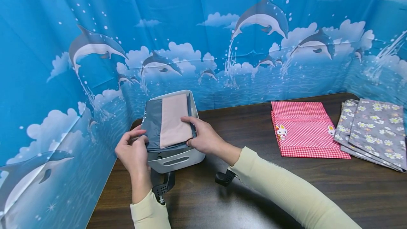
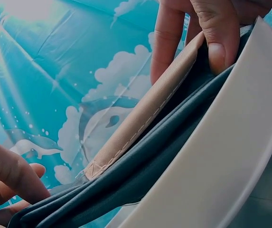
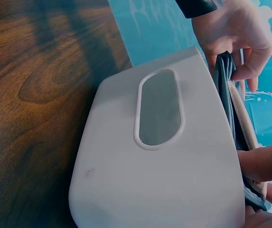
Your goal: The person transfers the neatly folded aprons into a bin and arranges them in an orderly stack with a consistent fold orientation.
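Note:
A folded dark blue-grey cloth with a pink panel [image 1: 174, 121] lies at the top of a white plastic bin [image 1: 178, 163]. My left hand [image 1: 135, 149] pinches the cloth's left edge between thumb and fingers. At the opposite side, my right hand [image 1: 205, 137] grips the pink part. In the left wrist view, the right thumb [image 2: 219, 54] sits between the stitched pink fold [image 2: 140, 116] and the blue-grey layers [image 2: 140, 156]. The right wrist view shows the bin's handle slot [image 3: 160, 109] and the left hand [image 3: 240, 45] at the far corner. What lies deeper in the bin is hidden.
A red-and-white checked folded cloth [image 1: 308, 130] with rabbit pictures lies right on the dark wooden table [image 1: 241, 126]. Grey daisy-print folded cloths [image 1: 376, 131] are beside it. A blue dolphin-print curtain [image 1: 203, 38] borders the table's back and left. Black camera mounts [image 1: 225, 178] hang below both wrists.

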